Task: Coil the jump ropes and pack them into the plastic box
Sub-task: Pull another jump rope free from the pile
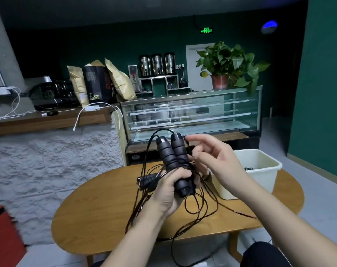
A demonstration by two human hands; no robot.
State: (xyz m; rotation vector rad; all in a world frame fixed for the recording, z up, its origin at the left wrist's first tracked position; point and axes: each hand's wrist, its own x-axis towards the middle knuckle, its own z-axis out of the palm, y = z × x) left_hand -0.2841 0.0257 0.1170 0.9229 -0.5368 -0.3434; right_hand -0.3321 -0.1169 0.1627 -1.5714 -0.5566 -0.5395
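Left hand (170,191) grips two rope handles (173,151); right hand (215,160) seemingly pinches cord, near the box (267,170) rim.

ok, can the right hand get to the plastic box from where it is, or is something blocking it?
Probably yes. The right hand is raised beside the handles gripped by the left hand, and the plastic box stands open-topped just right of it, nothing between. Only the cord it is handling trails along.
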